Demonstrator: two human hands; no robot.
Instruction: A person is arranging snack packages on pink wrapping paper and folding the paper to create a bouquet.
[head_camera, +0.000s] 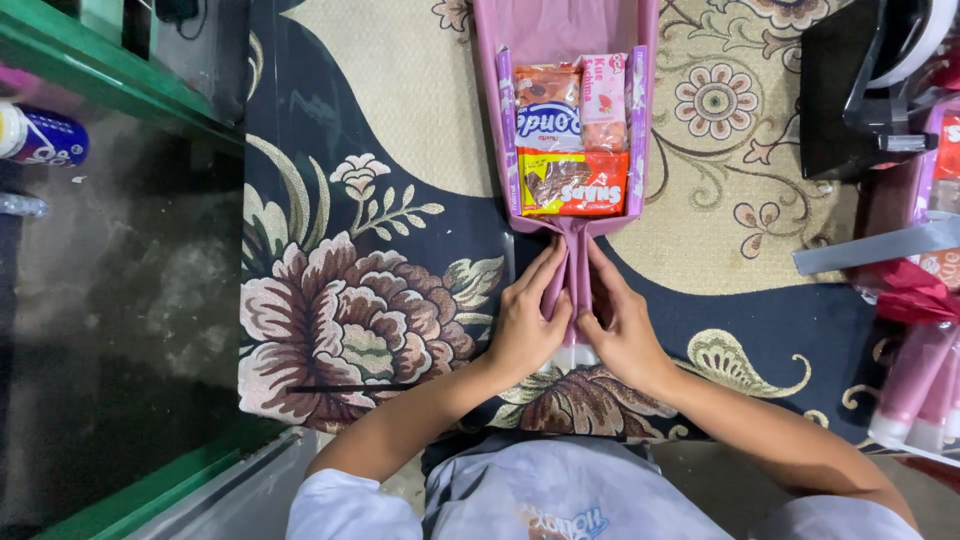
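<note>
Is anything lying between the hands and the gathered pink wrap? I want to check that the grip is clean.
Nothing visible does. The left hand and right hand press directly on the gathered pink plastic wrap from both sides, just below the packed snack packets. Only the floral carpet lies underneath.

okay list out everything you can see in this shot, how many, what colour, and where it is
wrap: one, pink, laid up the carpet's middle
snack packs: about four, orange, blue, pink, on the wrap
carpet: one, navy and cream floral, underneath
can: one, blue and white, far left
tubes: several, pink, right edge
left hand: pinching the wrap's gathered end
right hand: pinching the same end
</note>
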